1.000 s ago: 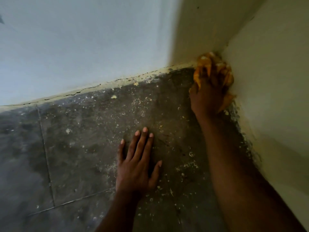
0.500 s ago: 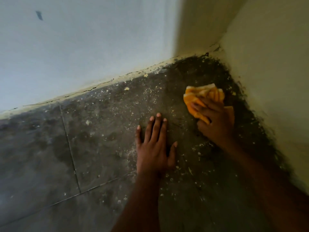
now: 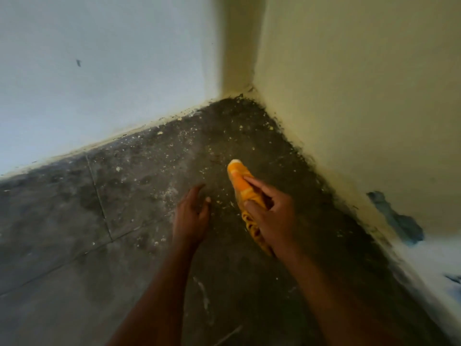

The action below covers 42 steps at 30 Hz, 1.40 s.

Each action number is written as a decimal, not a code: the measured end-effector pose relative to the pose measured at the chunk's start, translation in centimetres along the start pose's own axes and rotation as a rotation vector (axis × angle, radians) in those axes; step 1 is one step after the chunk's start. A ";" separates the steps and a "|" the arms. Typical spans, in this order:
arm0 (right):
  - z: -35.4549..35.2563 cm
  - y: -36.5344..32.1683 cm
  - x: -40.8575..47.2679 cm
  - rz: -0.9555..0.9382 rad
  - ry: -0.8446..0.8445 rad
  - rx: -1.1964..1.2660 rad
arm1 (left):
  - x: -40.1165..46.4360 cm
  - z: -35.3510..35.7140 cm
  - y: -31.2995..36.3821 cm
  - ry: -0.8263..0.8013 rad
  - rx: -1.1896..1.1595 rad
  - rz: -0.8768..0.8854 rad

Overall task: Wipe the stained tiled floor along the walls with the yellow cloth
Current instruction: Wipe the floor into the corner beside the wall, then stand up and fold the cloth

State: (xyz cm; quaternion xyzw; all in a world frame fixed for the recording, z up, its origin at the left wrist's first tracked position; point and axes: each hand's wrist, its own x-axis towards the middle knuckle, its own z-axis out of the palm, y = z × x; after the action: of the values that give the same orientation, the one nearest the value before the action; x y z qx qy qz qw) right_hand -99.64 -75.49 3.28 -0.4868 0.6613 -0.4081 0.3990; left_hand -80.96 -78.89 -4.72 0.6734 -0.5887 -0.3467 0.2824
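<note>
The floor (image 3: 149,186) is far from clean: pale specks and smears are scattered ahead of the fingers and to their left, thickest along the foot of the left wall (image 3: 99,71), and a dark grimy band runs along the base of the right wall (image 3: 361,96) into the corner (image 3: 245,94). By the look of it most of the wiping is left — both wall edges need passes. The right hand (image 3: 272,218) holds the yellow cloth (image 3: 240,182) bunched lengthwise, fingers curled round it with the thumb on top; one end pokes out beyond the fingertips toward the corner, and the cloth appears to be off the tiles, though that is hard to tell. The left hand (image 3: 190,213) is loosely curled, holding nothing. Half a second earlier the left palm lay flat on the floor and the cloth was pressed down nearer the right wall — a second earlier it was jammed into the corner.
</note>
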 end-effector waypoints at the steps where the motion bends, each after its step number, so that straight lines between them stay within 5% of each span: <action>1: -0.8 -1.0 -1.6 0.006 -0.015 0.021 | -2.0 -0.4 1.0 0.028 -0.062 0.015; 8: -5.9 -5.4 -12.7 0.004 0.002 0.144 | -16.2 -4.6 9.5 0.118 -0.421 0.053; 17: -10.9 -12.4 -31.3 -0.087 -0.077 0.261 | -34.4 -11.2 19.1 -0.091 -0.752 0.026; 20: -11.4 -14.3 -37.3 -0.130 -0.229 0.292 | -38.9 -13.7 19.8 -0.128 -0.766 -0.004; 27: -6.6 -10.3 -36.4 -0.036 -0.374 0.505 | -37.9 -16.7 16.9 -0.073 -0.644 -0.102; 32: -3.2 -6.7 -32.5 0.011 -0.125 0.694 | -33.1 -16.1 14.2 -0.032 -0.537 -0.076; 36: -4.0 -12.6 -34.4 0.157 0.000 0.711 | -35.0 -19.8 18.2 0.001 -0.597 -0.089; 42: -10.4 -27.3 -37.2 0.365 -0.191 0.766 | -38.6 -29.8 29.7 -0.068 -0.810 -0.177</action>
State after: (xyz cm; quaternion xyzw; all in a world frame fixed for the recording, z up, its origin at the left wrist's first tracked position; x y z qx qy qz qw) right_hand -92.84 -43.09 37.09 -0.2144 0.4974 -0.4998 0.6759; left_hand -77.44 -45.92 41.74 0.5441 -0.3538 -0.5951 0.4740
